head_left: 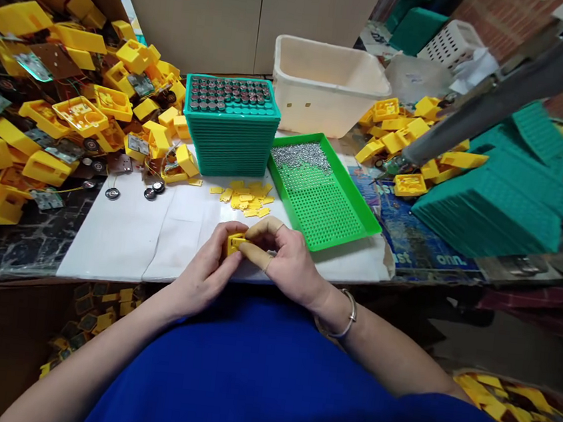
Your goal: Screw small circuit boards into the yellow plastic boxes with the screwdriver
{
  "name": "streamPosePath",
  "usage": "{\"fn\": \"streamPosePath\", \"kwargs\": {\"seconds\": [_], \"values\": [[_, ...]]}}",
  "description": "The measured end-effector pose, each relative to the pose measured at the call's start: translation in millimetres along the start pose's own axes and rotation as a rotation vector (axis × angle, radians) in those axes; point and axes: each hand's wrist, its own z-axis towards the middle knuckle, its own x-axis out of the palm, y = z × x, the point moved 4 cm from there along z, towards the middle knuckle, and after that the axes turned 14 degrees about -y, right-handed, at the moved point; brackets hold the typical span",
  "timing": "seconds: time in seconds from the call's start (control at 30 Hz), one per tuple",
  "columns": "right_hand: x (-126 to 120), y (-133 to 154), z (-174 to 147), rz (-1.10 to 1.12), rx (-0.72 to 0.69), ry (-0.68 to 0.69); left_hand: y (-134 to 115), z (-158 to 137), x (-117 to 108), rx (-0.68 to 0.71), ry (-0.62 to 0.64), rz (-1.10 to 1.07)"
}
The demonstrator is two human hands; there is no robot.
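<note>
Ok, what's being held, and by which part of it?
A small yellow piece: left hand at its left side, right hand at its right.

yellow piece (233, 243) partly covered by right hand (288, 259), cardboard box (195, 21) cut off above, metal bits (303, 154) indistinct

Left hand (205, 267) and right hand (292, 262) nearly meet; fingers (265, 228) curl inward.

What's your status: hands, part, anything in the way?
Left hand holding small yellow part. Right hand touching it. Loose yellow pieces just beyond; green tray past right hand.
</note>
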Motion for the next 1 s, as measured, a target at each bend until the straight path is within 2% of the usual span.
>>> {"fn": "streamPosePath", "kwargs": {"seconds": [0.1,0.27,0.33,0.5,0.7,0.77,0.83,0.9,0.93,1.0], "values": [[-2.5,5.1,3.8,-0.061,0.003,0.102,-2.3,-0.7,1.0,0.052,0.028,0.062],[-5.6,6.7,10.1,-0.055,0.167,0.240,-4.0,-2.5,1.0,0.100,0.028,0.088],[-6.0,8.4,12.2,-0.107,0.186,0.281,-4.1,-3.1,0.8,0.117,0.030,0.104],[-5.9,11.6,16.6,-0.335,0.128,0.396,-4.5,-4.0,1.7,0.105,0.102,0.072],[-3.6,8.9,9.7,-0.479,-0.046,0.341,-6.7,-3.8,1.8,0.026,0.105,-0.052],[-15.0,16.2,3.6,-0.479,-0.225,0.246,-5.8,-2.6,3.7,-0.076,0.099,-0.130],[-46.5,33.7,-0.7,-0.446,-0.492,-0.087,-3.6,-0.9,6.4,-0.237,0.087,-0.268],[-89.8,50.6,-2.7,-0.413,-0.656,-0.487,-0.8,1.3,9.3,-0.420,0.057,-0.418],[-107.5,55.1,1.6,-0.424,-0.644,-0.557,0.0,2.7,10.6,-0.495,0.041,-0.477],[-129.3,58.9,20.5,-0.443,-0.531,-0.466,0.0,6.4,13.7,-0.590,0.034,-0.539]]}}
